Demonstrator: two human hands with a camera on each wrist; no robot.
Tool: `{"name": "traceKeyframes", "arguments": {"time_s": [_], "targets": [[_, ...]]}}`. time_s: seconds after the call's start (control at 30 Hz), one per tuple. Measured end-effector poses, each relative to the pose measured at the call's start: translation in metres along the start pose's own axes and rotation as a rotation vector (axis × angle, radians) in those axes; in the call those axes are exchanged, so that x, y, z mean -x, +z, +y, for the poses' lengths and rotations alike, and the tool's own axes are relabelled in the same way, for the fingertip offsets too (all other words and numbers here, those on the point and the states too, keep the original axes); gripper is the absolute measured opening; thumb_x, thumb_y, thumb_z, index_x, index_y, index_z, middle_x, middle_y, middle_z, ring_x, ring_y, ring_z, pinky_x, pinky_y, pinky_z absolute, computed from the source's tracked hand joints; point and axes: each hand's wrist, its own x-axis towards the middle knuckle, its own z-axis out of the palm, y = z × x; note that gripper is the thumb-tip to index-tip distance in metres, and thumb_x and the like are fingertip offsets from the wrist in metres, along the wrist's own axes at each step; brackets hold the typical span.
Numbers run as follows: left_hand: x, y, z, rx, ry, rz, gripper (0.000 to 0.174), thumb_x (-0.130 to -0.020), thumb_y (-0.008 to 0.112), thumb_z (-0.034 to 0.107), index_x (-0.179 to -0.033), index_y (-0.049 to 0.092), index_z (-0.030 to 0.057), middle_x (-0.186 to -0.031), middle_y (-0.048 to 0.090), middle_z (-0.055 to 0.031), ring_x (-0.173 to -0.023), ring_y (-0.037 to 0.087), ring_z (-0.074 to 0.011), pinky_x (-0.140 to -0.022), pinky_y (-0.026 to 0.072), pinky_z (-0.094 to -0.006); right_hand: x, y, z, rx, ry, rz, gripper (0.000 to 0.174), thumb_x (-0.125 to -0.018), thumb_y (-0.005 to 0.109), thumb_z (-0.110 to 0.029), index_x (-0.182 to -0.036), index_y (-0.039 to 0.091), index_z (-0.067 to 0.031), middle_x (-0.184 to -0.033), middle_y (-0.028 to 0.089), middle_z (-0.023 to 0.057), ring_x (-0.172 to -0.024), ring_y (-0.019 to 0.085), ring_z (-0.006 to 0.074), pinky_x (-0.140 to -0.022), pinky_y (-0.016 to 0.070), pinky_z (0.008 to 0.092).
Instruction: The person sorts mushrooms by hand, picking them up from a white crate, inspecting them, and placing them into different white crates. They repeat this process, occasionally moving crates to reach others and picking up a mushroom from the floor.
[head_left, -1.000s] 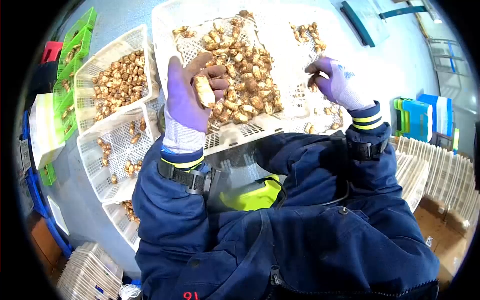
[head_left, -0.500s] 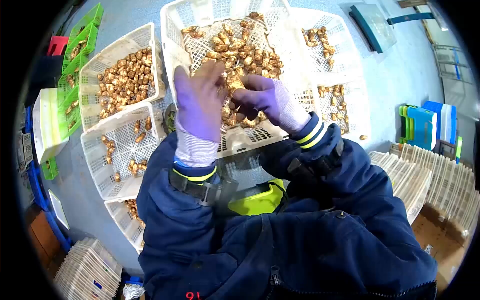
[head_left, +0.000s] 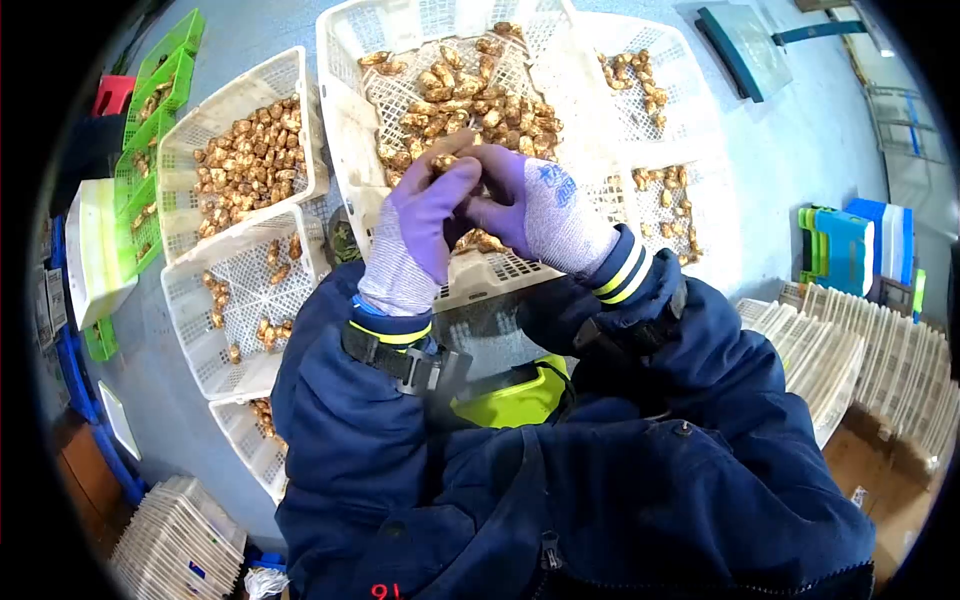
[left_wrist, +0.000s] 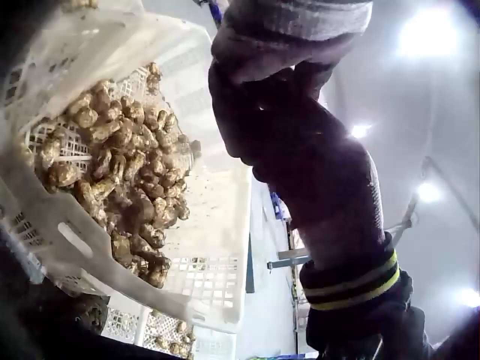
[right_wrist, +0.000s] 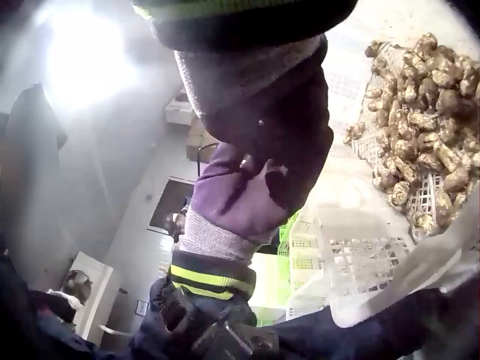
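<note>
My two gloved hands meet over the near part of a large white basket (head_left: pixel 345 130) of brown-and-cream mushrooms (head_left: pixel 520 125). The left hand (head_left: pixel 425 225) holds one mushroom (head_left: pixel 443 162) between its fingers and thumb. Curled in against it from the other side, the right hand (head_left: pixel 535 205) grips the same mushroom; most of it is hidden by the gloves. In the left wrist view the right hand (left_wrist: pixel 322 172) is dark against the light. The right wrist view has the left hand (right_wrist: pixel 244 191) below the right one, fingers overlapping.
On the left stand a white basket (head_left: pixel 170 215) full of mushrooms and another (head_left: pixel 185 330) with a few small groups. More mushrooms lie in white baskets (head_left: pixel 690 110) at the right. Green baskets (head_left: pixel 130 185) line the far left; stacked white crates (head_left: pixel 890 350) stand at lower right.
The right hand has come from the right-hand baskets to the left hand. The left hand has turned from palm-up, and both now close round the mushroom.
</note>
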Motion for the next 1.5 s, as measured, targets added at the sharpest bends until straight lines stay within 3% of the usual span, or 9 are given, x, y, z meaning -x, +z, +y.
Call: {"name": "traceKeyframes", "arguments": {"time_s": [0.07,0.13,0.2,0.33,0.73,0.9,1.03,1.33,1.5], "targets": [[-0.004,-0.003,0.000,0.024,0.106,-0.037,0.040,-0.096,0.054,0.022,-0.131,0.048,0.0037,-0.108,0.060,-0.0084,-0.092,0.062,-0.0158,-0.079,0.0537,-0.0278,-0.001,-0.003,-0.005,-0.041,-0.141,0.088,0.049,-0.084,0.065,-0.018,-0.129,0.049,-0.0089,-0.082,0.066,0.0127,-0.068,0.065,0.0213,-0.063,0.0522,0.0322],[0.003,0.003,0.014,0.179,0.015,-0.128,0.046,-0.097,0.049,0.028,-0.135,0.042,0.0020,-0.123,0.055,-0.0179,-0.117,0.055,-0.0305,-0.091,0.0524,-0.0429,0.005,-0.039,-0.024,-0.239,0.191,-0.030,0.044,-0.089,0.058,-0.014,-0.131,0.049,-0.0037,-0.093,0.066,0.0147,-0.074,0.064,0.0161,-0.066,0.0525,0.0302],[-0.001,-0.004,0.011,0.353,-0.028,-0.202,0.046,-0.097,0.048,0.029,-0.133,0.042,0.0002,-0.124,0.053,-0.0219,-0.116,0.053,-0.0374,-0.093,0.0501,-0.0496,0.010,-0.068,-0.001,-0.032,0.050,0.221,0.037,-0.092,0.051,-0.010,-0.128,0.052,-0.0021,-0.094,0.067,0.0124,-0.076,0.064,0.0134,-0.068,0.0520,0.0276],[-0.002,-0.003,0.013,0.570,-0.075,-0.276,0.047,-0.097,0.047,0.028,-0.131,0.042,-0.0036,-0.126,0.050,-0.0255,-0.116,0.051,-0.0443,-0.095,0.0470,-0.0545,0.025,-0.095,-0.003,-0.236,0.263,0.383,0.033,-0.094,0.048,-0.011,-0.124,0.055,0.0014,-0.096,0.067,0.0091,-0.079,0.062,0.0133,-0.073,0.0503,0.0246],[-0.005,0.003,-0.002,0.022,0.055,-0.149,0.058,-0.090,0.049,0.001,-0.144,0.025,-0.0007,-0.124,0.054,-0.0198,-0.109,0.059,-0.0305,-0.091,0.0525,-0.0386,0.022,-0.085,0.033,-0.146,0.363,0.109,0.039,-0.092,0.050,-0.018,-0.127,0.054,-0.0004,-0.097,0.064,0.0084,-0.084,0.060,0.0139,-0.076,0.0497,0.0272],[-0.007,0.006,-0.008,-0.174,0.101,0.003,0.059,-0.085,0.060,0.000,-0.139,0.036,-0.0031,-0.103,0.058,-0.0093,-0.087,0.059,-0.0147,-0.078,0.0524,-0.0266,0.019,-0.077,0.034,-0.074,0.294,0.041,0.038,-0.093,0.050,-0.019,-0.127,0.054,-0.0014,-0.104,0.063,0.0082,-0.089,0.059,0.0139,-0.081,0.0489,0.0276],[-0.004,0.015,-0.005,-0.265,0.159,0.019,0.054,-0.081,0.059,-0.009,-0.133,0.043,-0.0048,-0.106,0.058,-0.0095,-0.087,0.060,-0.0150,-0.080,0.0506,-0.0241,0.017,-0.069,0.025,-0.099,0.352,0.024,0.035,-0.094,0.052,-0.014,-0.126,0.055,-0.0017,-0.105,0.063,0.0066,-0.092,0.058,0.0122,-0.084,0.0474,0.0271],[0.000,0.019,-0.004,-0.478,0.235,0.021,0.055,-0.079,0.065,-0.006,-0.130,0.046,-0.0039,-0.112,0.057,-0.0108,-0.093,0.060,-0.0157,-0.082,0.0501,-0.0253,0.015,-0.059,0.026,-0.102,0.151,0.068,0.037,-0.089,0.054,-0.018,-0.124,0.058,-0.0093,-0.096,0.067,0.0124,-0.083,0.065,0.0180,-0.075,0.0511,0.0311],[0.003,0.024,-0.009,-0.856,0.250,0.103,0.056,-0.078,0.073,0.010,-0.129,0.052,0.0030,-0.113,0.060,-0.0093,-0.094,0.059,-0.0149,-0.082,0.0497,-0.0280,0.016,-0.041,0.015,-0.328,0.138,-0.021,0.042,-0.087,0.056,-0.009,-0.129,0.055,-0.0115,-0.107,0.065,0.0116,-0.098,0.063,0.0193,-0.084,0.0504,0.0317]]}}
